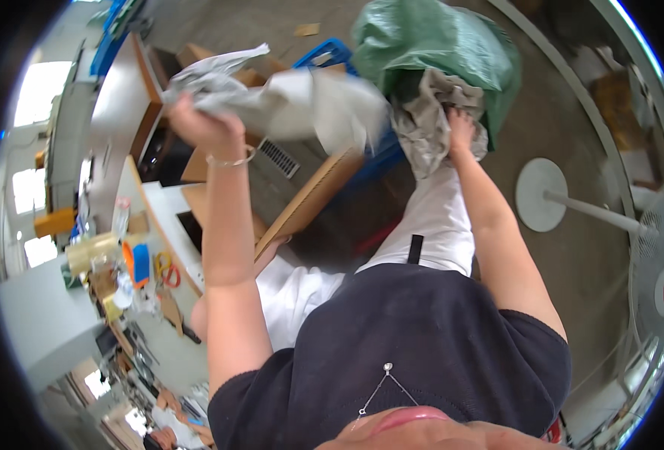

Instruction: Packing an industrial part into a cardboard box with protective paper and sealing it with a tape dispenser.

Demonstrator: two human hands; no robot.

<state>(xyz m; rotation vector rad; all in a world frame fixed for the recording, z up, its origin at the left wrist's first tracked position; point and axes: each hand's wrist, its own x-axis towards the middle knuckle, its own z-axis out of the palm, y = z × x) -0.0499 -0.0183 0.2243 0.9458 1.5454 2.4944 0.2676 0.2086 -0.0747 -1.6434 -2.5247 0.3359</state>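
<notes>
At the upper left, my raised left hand point(204, 129) is closed on a long, crumpled sheet of pale paper point(309, 105), which trails to the right and is smeared by motion. My right hand point(461, 129) reaches forward to a bunch of crumpled grey-brown paper point(424, 112) at the mouth of a green plastic sack point(440, 37). Its fingers are bent into that paper, with the tips partly hidden. Below the pale paper stands an open cardboard box point(309, 199), near my left forearm.
A blue crate point(328, 54) shows behind the box. On the left, a worktable point(174, 217) carries tape, an orange-and-blue tool and scissors. A white fan point(543, 193) with a round base stands at the right. Other people point(170, 420) are at the lower left.
</notes>
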